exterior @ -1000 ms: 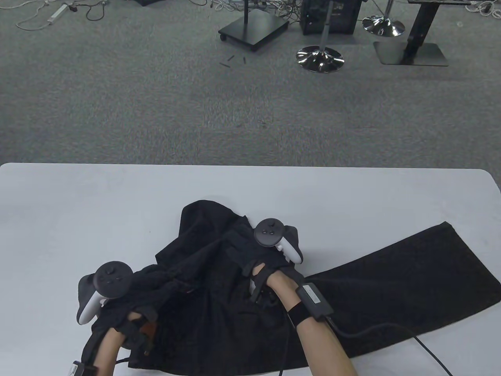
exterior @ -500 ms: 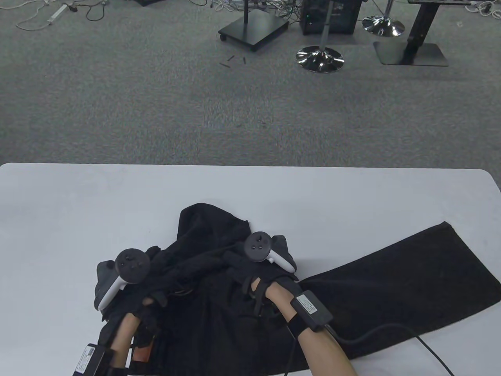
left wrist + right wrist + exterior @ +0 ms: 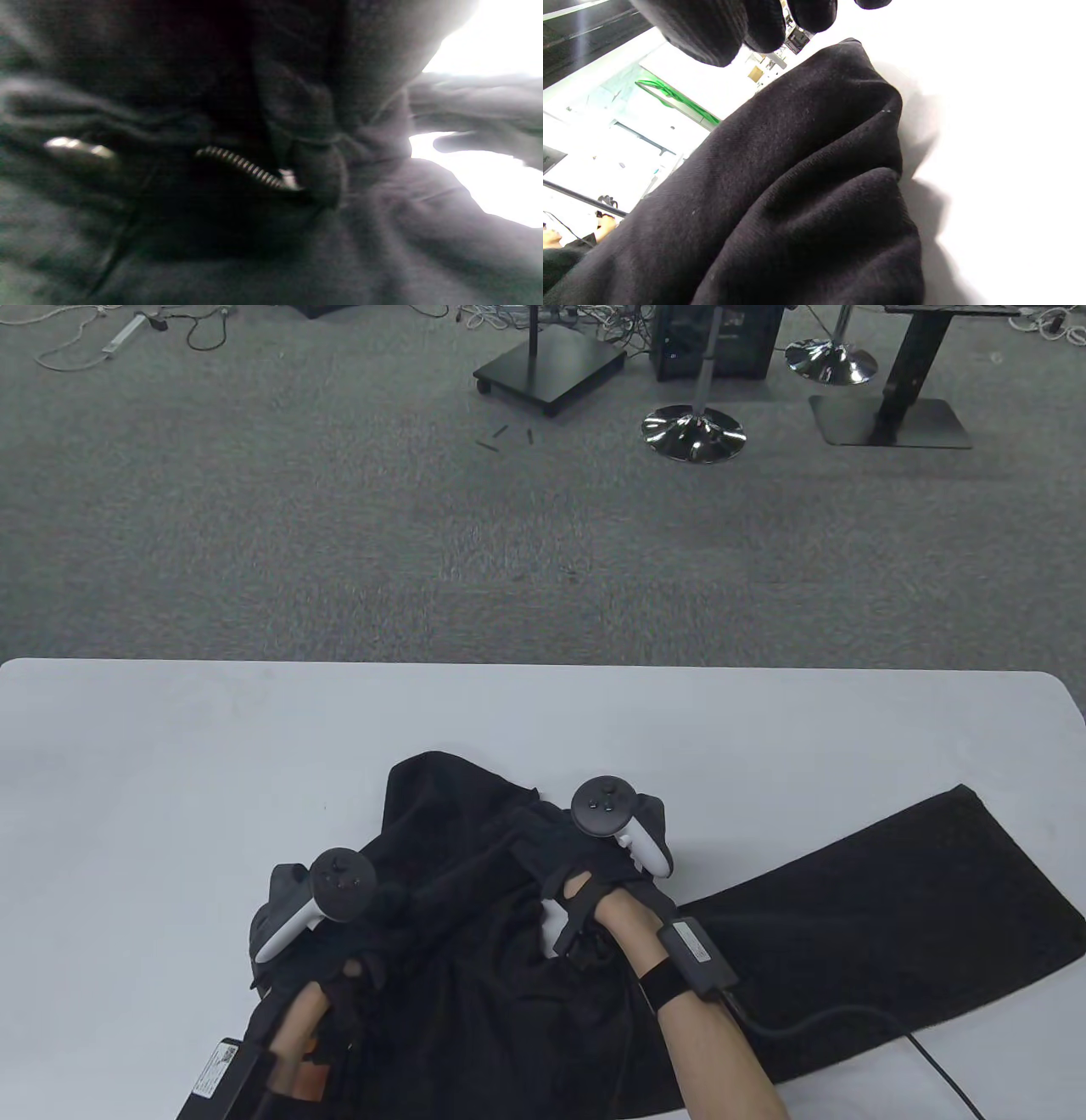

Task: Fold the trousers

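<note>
Black trousers (image 3: 848, 899) lie on the white table (image 3: 170, 746), bunched at the centre with one leg stretched flat to the right. My left hand (image 3: 365, 933) grips the bunched waist part at the heap's left side. The left wrist view shows crumpled dark cloth and a metal zipper (image 3: 246, 167) close up. My right hand (image 3: 577, 857) rests on top of the heap near its far side. In the right wrist view its fingertips (image 3: 712, 29) hang curled just above a fold of the trousers (image 3: 797, 190), holding nothing.
A black cable (image 3: 848, 1018) runs from my right wrist across the trouser leg to the bottom right. The table's far edge (image 3: 543, 666) borders grey carpet, where chrome stool bases (image 3: 694, 432) and black stands are far off.
My left hand has moved right and towards the centre, dragging the cloth's left edge with it. My right hand drew back slightly, then moved forward and right over the heap.
</note>
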